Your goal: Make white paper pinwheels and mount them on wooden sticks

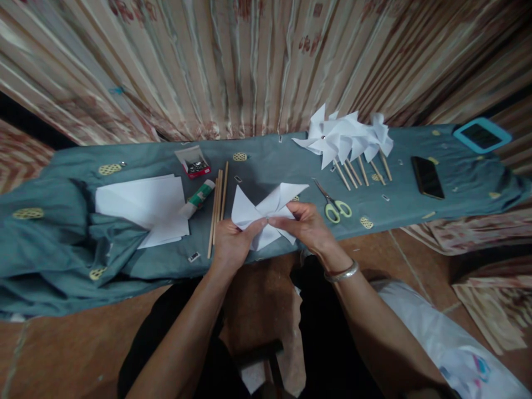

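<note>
A white paper pinwheel [268,209] without a stick is held between both hands above the cloth's front edge. My left hand [233,241] grips its left side, the thumb pressed near the middle. From the right, my right hand [308,224] pinches it, thumb also at the centre; a bracelet circles that wrist. Whether a pin sits under the thumbs I cannot tell. Several wooden sticks [218,205] lie just left of the pinwheel. Green-handled scissors [332,204] rest beside my right hand. Finished pinwheels on sticks [344,138] lie in an overlapping row at the back right.
White paper sheets [143,202] lie at left, partly under bunched cloth [112,241]. Nearby are a glue stick [200,197] and an open small box of metal pins [194,163]. A phone [428,177] and blue-framed tablet [482,135] lie right. A curtain [249,66] hangs behind.
</note>
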The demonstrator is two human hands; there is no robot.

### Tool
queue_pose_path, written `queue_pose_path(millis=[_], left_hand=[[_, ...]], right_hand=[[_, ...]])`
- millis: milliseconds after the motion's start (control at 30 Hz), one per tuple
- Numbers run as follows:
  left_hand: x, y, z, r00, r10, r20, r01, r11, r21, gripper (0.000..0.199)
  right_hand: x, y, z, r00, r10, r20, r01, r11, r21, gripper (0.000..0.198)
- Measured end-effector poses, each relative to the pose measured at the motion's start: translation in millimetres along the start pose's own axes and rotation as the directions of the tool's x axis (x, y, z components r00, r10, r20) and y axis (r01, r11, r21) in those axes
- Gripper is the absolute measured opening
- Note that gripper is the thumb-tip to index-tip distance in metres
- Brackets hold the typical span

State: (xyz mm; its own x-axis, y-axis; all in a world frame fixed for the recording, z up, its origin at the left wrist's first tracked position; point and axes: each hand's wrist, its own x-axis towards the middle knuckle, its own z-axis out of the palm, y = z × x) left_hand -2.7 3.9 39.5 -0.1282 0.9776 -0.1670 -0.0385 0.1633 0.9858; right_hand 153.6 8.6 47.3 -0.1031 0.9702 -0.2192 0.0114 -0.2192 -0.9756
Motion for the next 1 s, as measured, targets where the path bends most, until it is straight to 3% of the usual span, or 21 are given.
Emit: queue_pose_path(millis=[433, 1000], left_hand=[[2.1, -1.0, 3.3, 0.999, 0.037, -0.003, -0.037, 0.999, -0.001, 0.015], [2.0, -2.2, 3.6, 0.989, -0.135, 0.066, 0.141, 0.985, -0.103, 0.031]], right_hand=[[0.2, -5.4, 1.2, 0.999, 0.032, -0.027, -0.03, 0.998, 0.06, 0.032], [-0.7, -1.0, 1.7, 0.998, -0.035, -0.055, 0.031, 0.996, -0.078, 0.028]])
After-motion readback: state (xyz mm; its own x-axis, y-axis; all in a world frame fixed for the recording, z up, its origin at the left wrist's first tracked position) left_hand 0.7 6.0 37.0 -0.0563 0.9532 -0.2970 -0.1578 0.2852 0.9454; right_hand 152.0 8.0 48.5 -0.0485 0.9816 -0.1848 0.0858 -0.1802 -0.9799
